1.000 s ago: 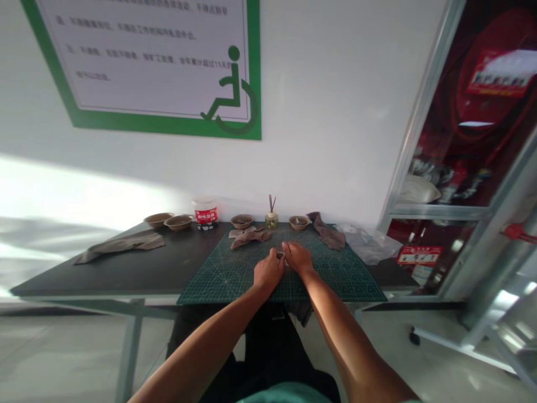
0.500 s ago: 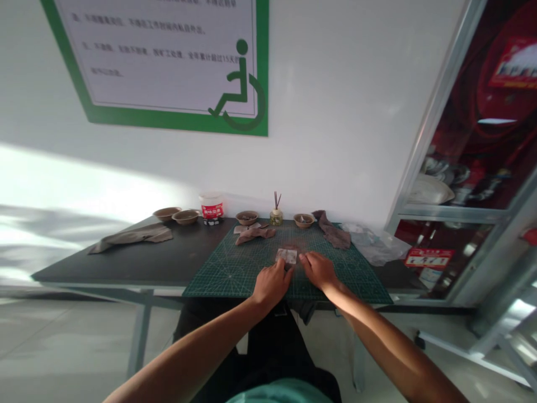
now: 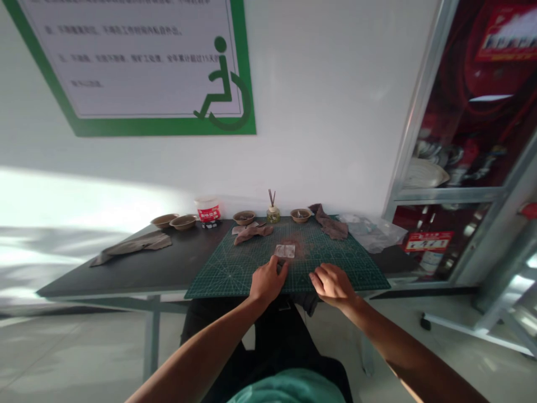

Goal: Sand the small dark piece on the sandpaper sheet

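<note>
A small whitish, smudged flat piece point(image 3: 285, 251) lies on the green cutting mat point(image 3: 235, 277), with reddish-brown dust around it. My left hand point(image 3: 267, 281) is at the near edge of this piece, thumb and forefinger closed round something small and dark that is too unclear to name. To the right, apart from the piece, my right hand point(image 3: 334, 285) hovers over or rests on the near part of the mat. Its fingers are curled in, and anything inside them is hidden.
Along the back stand bowls point(image 3: 244, 218), a reed diffuser point(image 3: 273, 214) and a red-and-white tub point(image 3: 208, 211). Brown cloths point(image 3: 331, 223) and a clear plastic bag point(image 3: 371, 232) lie about the mat. A grey-brown cloth point(image 3: 132, 247) is on the dark table point(image 3: 126, 278).
My right hand has drawn away from the whitish piece, to the right and nearer to me, its fingers curling in. The left hand stays by the piece. The camera view has shifted slightly.
</note>
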A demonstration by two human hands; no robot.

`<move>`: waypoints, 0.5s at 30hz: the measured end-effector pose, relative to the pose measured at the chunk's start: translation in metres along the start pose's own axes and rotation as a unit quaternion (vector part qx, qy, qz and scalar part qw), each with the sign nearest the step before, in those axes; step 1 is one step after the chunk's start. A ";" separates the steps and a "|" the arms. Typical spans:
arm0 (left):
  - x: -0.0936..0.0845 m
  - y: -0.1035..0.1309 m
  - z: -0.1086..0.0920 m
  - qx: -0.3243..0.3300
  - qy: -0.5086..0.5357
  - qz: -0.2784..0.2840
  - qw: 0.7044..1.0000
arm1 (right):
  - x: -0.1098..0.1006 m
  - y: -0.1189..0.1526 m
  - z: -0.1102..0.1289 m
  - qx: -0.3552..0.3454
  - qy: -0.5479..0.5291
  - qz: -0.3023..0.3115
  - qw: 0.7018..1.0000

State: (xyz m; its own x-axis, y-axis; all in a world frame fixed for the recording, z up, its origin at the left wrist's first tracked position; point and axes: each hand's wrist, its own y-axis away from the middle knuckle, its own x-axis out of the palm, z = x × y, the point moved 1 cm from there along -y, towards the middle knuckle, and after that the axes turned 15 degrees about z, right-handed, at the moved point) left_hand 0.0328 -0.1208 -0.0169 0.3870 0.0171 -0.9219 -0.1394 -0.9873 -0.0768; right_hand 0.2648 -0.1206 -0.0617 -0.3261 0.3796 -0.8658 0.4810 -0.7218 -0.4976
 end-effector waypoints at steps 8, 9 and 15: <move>-0.002 -0.008 -0.003 -0.011 0.001 0.035 0.999 | -0.009 -0.006 0.004 0.035 -0.038 0.020 0.998; -0.003 -0.008 -0.003 -0.012 0.002 0.041 0.999 | -0.011 -0.007 0.005 0.036 -0.045 0.024 0.998; -0.005 -0.012 -0.001 -0.002 0.018 0.060 0.998 | -0.020 -0.011 0.012 0.058 -0.120 0.063 0.989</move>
State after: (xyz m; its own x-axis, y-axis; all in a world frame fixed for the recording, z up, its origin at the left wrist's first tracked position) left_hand 0.0331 -0.1089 -0.0109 0.4001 -0.1072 -0.9102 -0.1828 -0.9825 0.0354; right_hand 0.2565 -0.1268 -0.0377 -0.4593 0.1442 -0.8765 0.4382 -0.8216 -0.3647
